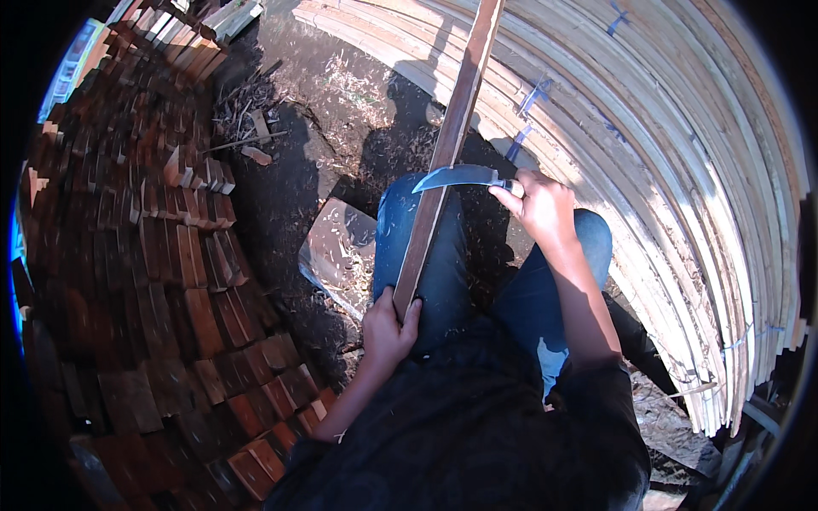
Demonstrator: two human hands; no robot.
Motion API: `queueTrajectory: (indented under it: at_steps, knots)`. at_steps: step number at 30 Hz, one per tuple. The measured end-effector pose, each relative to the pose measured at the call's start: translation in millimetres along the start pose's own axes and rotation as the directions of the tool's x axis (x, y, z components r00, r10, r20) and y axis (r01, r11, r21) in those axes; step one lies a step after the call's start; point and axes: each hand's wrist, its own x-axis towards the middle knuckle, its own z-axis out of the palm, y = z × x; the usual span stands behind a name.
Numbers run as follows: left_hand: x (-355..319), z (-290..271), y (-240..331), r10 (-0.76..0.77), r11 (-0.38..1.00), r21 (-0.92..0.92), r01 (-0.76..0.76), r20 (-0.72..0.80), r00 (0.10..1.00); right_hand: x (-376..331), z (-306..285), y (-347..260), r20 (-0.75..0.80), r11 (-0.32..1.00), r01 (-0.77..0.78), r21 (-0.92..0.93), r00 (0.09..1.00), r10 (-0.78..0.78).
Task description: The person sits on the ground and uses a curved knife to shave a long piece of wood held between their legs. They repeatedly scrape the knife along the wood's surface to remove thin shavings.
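A long, narrow wooden strip (443, 162) slants from my lap up past the top of the view, lying over my left thigh. Its near end is in the closed grip of my left hand (388, 330), thumb on one side and fingers on the other. My right hand (542, 204) is wrapped around the handle of a curved knife (460, 176). The dark blade crosses the strip above my knee, with its tip past the strip's left edge. Whether the edge bites into the wood cannot be told.
Stacked reddish-brown wood pieces (162, 298) fill the left side. Bundles of long pale strips (588, 111), tied with blue bands (534, 95), curve along the right. Shavings (349, 89) litter the dark ground, and a flat block (336, 243) lies beside my left knee.
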Motion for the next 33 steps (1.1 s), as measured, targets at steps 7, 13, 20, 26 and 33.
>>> queueTrajectory:
  at_steps: [7, 13, 20, 26, 33]
  knots:
    - [0, -2, 3, -0.049, 0.999, 0.012, 0.049, 0.04, 0.998, -12, 20, 3, -0.135, 0.994, -0.093, 0.052, 0.986, 0.099]
    - [-2, 0, -10, 0.034, 0.999, -0.011, -0.034, -0.01, 0.999, 13, 0, 45, -0.178, 0.719, -0.43, 0.546, 0.779, 0.602]
    - [-1, 1, -6, 0.036, 0.999, -0.028, -0.036, -0.004, 0.999, -48, 2, -31, 0.112, 0.874, -0.141, 0.466, 0.989, 0.1]
    - [-1, -4, -4, 0.064, 0.998, 0.023, -0.064, -0.013, 0.998, -85, 18, -59, 0.294, 0.823, -0.279, 0.495, 0.945, 0.144]
    - [-1, -1, -6, 0.042, 0.999, -0.02, -0.042, -0.022, 0.999, -79, 5, -47, 0.275, 0.895, -0.154, 0.42, 0.961, 0.037]
